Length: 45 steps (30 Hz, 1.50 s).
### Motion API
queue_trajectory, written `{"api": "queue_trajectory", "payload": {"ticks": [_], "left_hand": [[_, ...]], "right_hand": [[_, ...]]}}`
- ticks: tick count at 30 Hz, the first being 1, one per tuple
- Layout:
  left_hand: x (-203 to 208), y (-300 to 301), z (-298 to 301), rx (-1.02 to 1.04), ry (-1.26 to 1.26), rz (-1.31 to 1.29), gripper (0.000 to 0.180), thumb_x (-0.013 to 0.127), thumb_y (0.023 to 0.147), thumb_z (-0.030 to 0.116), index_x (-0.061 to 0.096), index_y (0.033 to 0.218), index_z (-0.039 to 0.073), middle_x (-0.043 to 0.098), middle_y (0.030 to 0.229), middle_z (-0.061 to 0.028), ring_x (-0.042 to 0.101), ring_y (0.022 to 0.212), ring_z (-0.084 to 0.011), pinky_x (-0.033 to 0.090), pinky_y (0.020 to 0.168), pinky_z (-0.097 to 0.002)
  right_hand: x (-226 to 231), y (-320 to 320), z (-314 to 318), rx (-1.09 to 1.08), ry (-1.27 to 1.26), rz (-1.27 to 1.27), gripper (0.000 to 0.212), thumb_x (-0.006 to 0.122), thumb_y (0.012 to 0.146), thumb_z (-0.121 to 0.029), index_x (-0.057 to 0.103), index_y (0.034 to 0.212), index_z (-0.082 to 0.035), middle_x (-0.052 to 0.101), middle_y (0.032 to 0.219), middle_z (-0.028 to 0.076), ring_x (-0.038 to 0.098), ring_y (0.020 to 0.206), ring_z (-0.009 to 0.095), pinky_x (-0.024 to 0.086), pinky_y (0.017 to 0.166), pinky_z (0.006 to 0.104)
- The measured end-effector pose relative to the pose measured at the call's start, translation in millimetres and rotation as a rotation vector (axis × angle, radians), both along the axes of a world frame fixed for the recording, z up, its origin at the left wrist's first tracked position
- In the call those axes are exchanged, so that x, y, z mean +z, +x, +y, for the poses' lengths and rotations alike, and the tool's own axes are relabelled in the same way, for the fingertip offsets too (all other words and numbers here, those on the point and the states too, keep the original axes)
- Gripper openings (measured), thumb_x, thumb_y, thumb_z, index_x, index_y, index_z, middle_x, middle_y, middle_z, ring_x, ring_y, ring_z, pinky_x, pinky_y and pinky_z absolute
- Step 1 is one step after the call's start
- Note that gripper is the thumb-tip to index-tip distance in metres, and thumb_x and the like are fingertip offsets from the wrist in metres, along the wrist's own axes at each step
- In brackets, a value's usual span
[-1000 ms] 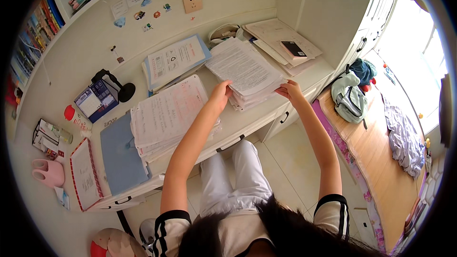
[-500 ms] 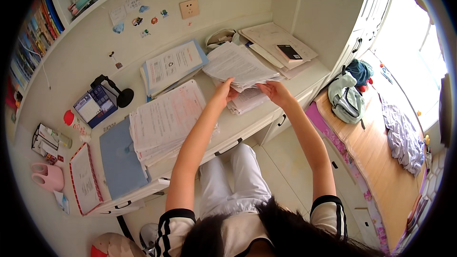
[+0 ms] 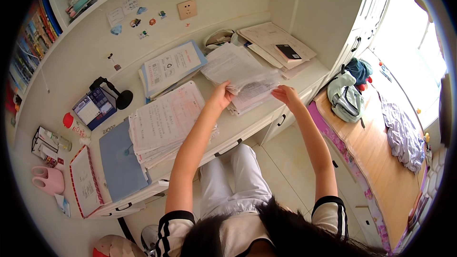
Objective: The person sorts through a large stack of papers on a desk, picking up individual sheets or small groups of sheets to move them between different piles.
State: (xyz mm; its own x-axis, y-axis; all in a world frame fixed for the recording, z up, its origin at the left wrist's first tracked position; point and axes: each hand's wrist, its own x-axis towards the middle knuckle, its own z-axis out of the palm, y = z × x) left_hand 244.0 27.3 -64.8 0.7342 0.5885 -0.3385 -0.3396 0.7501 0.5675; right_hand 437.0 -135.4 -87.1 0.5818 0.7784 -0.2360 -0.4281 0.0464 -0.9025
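Observation:
My left hand (image 3: 222, 96) is closed on the near edge of a sheaf of printed papers (image 3: 231, 64), its upper sheets lifted and partly blurred. Under the lifted part, more printed sheets (image 3: 251, 96) lie stacked at the desk's front edge. My right hand (image 3: 287, 96) is at the right corner of these papers, fingertips pinched at the sheet edges; exactly which sheets it grips is hard to make out. To the left of my left hand is a thick pile of handwritten and printed sheets (image 3: 166, 119), overlapping a blue folder (image 3: 119, 162).
Behind the papers are a blue-edged stack (image 3: 171, 66), a pale pouch (image 3: 220, 38) and flat folders (image 3: 266, 35) bearing a small black-and-pink notebook (image 3: 288, 52). A desk calendar (image 3: 95, 107) and black stand (image 3: 124, 99) are at left. A backpack (image 3: 345, 97) lies on the wooden surface at right.
My right hand has moved slightly right and down, away from the upper sheets. Those sheets' right side has shifted up and left, uncovering more of the printed sheets below.

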Motion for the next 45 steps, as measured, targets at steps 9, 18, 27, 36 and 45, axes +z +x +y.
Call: {"api": "queue_trajectory", "payload": {"ticks": [9, 18, 27, 36, 45], "left_hand": [[-16, -17, -10, -0.104, 0.272, 0.318, 0.026, 0.049, 0.076, 0.019, 0.046, 0.094, 0.000, 0.054, 0.087, -0.0096, 0.056, 0.074, -0.0176, 0.049, 0.065, -0.0286], [-31, -31, -3, -0.306, 0.427, 0.397, 0.028, 0.047, 0.076, 0.026, 0.050, 0.087, 0.001, 0.055, 0.079, -0.0104, 0.056, 0.066, -0.0164, 0.049, 0.057, -0.0286], [-24, -27, -14, -0.180, 0.814, 0.579, 0.037, 0.044, 0.077, 0.034, 0.044, 0.093, 0.001, 0.054, 0.077, -0.0102, 0.054, 0.060, -0.0164, 0.048, 0.051, -0.0286], [-13, -32, 14, 0.056, 0.063, 0.037, 0.065, 0.034, 0.079, 0.049, 0.029, 0.115, -0.004, 0.039, 0.112, -0.0200, 0.043, 0.100, -0.0275, 0.033, 0.087, -0.0380], [-5, -19, 58, -0.387, 0.222, 0.249, 0.063, 0.044, 0.071, 0.051, 0.041, 0.112, 0.004, 0.052, 0.102, -0.0103, 0.051, 0.092, -0.0223, 0.040, 0.080, -0.0339]], "right_hand": [[-7, 5, 11, -0.130, -0.129, -0.264, 0.026, 0.052, 0.071, -0.005, 0.045, 0.092, 0.009, 0.054, 0.078, 0.014, 0.057, 0.070, 0.024, 0.050, 0.065, 0.0306], [21, -4, 23, 0.236, -0.088, 0.228, 0.041, 0.052, 0.073, -0.023, 0.042, 0.099, 0.007, 0.053, 0.088, 0.019, 0.056, 0.076, 0.026, 0.049, 0.067, 0.0313], [-5, -72, 63, 0.075, 0.160, 0.129, 0.041, 0.052, 0.072, -0.009, 0.035, 0.108, 0.004, 0.045, 0.103, 0.015, 0.047, 0.091, 0.028, 0.044, 0.075, 0.0377], [-15, 7, -5, 0.094, 0.255, 0.317, 0.029, 0.051, 0.069, -0.003, 0.044, 0.095, 0.007, 0.052, 0.091, 0.013, 0.052, 0.083, 0.023, 0.044, 0.074, 0.0314], [-2, 8, -52, 0.074, 0.021, 0.207, 0.045, 0.055, 0.068, -0.008, 0.039, 0.108, 0.005, 0.050, 0.101, 0.013, 0.052, 0.088, 0.022, 0.042, 0.078, 0.0308]]}}
